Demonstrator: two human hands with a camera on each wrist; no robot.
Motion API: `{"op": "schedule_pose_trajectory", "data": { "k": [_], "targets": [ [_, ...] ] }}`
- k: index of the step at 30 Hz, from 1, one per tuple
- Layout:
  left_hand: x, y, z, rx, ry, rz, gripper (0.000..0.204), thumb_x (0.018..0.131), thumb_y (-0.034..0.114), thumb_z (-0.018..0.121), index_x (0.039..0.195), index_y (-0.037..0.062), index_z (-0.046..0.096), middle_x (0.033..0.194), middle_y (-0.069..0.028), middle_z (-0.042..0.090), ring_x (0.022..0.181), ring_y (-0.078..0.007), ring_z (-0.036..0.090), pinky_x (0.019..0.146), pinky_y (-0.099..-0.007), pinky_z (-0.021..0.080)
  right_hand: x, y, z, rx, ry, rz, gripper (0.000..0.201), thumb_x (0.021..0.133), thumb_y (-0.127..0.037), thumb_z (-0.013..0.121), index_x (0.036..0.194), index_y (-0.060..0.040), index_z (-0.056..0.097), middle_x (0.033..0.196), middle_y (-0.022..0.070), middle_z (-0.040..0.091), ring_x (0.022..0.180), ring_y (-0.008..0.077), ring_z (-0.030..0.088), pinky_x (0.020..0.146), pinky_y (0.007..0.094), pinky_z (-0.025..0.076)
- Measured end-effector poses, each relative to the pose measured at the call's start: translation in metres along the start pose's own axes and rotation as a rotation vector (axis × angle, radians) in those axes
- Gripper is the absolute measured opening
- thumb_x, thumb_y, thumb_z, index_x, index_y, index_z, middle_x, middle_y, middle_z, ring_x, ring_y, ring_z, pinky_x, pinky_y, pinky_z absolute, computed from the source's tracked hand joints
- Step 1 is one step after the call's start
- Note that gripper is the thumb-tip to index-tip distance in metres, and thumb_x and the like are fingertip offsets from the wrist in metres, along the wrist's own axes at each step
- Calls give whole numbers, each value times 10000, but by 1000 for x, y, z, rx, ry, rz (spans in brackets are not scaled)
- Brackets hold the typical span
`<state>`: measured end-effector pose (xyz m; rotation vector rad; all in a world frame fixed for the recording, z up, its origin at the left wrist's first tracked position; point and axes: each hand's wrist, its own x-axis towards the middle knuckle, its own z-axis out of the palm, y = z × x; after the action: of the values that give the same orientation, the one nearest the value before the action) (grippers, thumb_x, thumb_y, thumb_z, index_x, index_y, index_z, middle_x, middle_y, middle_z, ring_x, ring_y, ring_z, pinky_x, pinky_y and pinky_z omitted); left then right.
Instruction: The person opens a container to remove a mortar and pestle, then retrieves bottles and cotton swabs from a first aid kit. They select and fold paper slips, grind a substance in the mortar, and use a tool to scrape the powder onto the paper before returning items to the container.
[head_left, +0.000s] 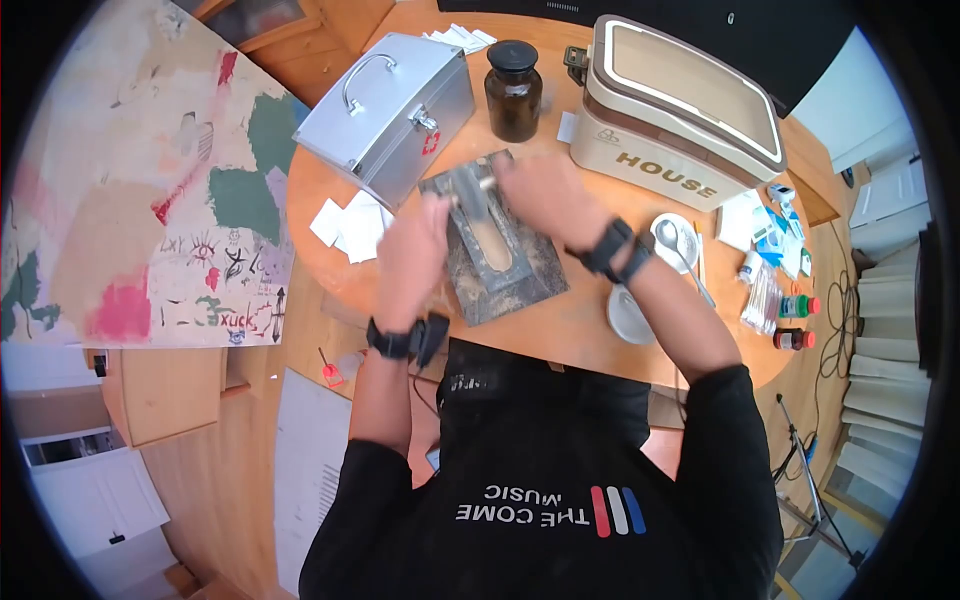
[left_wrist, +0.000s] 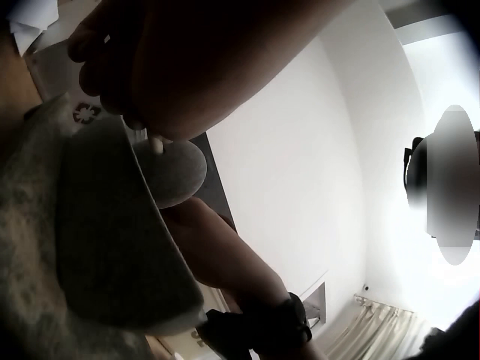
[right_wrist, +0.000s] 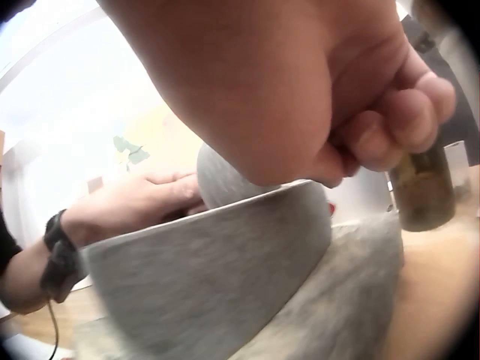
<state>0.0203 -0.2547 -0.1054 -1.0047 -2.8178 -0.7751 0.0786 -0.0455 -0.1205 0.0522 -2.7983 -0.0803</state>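
Note:
A grey stone disc roller [head_left: 467, 192] stands on edge in a long boat-shaped grinding trough [head_left: 512, 265], which sits on a dark mottled slab [head_left: 545, 278]. My left hand [head_left: 413, 250] grips one end of the roller's pale axle. At its other end, my right hand [head_left: 545, 195] has its fingers curled round the axle. In the left wrist view the disc [left_wrist: 184, 176] rises above the trough wall [left_wrist: 112, 225], with a short axle stub showing beside my hand. The right wrist view shows the trough [right_wrist: 217, 262] close up; its inside is hidden there.
Beyond the slab stand a silver case [head_left: 385, 110], a brown lidded jar [head_left: 514, 100] and a cream box [head_left: 660, 150] marked HOUSE. White papers [head_left: 350, 228] lie left. To the right are a white bowl [head_left: 630, 318], a spoon [head_left: 690, 260], cotton swabs [head_left: 762, 300] and small bottles [head_left: 797, 306].

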Motion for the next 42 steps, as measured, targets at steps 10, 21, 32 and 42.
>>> {"op": "schedule_pose_trajectory", "data": {
  "k": [10, 21, 32, 42],
  "targets": [
    [-31, 15, -1, 35, -56, 35, 304, 1077, 307, 499, 932, 58, 595, 759, -224, 642, 739, -457, 644, 614, -539, 473, -35, -10, -26, 117, -207, 26, 142, 909, -159, 620, 982, -39, 600, 715, 125, 689, 663, 317, 714, 558, 459, 534],
    [-38, 11, 7, -10, -57, 116, 345, 1079, 354, 489, 919, 67, 595, 741, -223, 648, 736, -455, 652, 626, -569, 475, -48, -8, -34, 81, -215, 7, 89, 909, -147, 618, 941, -63, 620, 693, 90, 686, 617, 276, 711, 537, 410, 531],
    [-51, 5, 6, -56, -24, 93, 332, 1088, 325, 479, 952, 59, 624, 765, -228, 632, 754, -457, 627, 662, -531, 473, -39, -23, -45, 7, -137, -28, 33, 903, -124, 598, 897, -91, 601, 663, 61, 679, 614, 253, 715, 506, 379, 504],
    [-44, -11, 9, -17, -52, 92, 339, 1085, 325, 477, 930, 56, 615, 806, -227, 619, 784, -449, 613, 652, -513, 476, -31, -21, -33, 71, -128, -18, 88, 906, -153, 619, 949, -77, 606, 654, 88, 677, 594, 264, 706, 506, 383, 521]
  ]
}}
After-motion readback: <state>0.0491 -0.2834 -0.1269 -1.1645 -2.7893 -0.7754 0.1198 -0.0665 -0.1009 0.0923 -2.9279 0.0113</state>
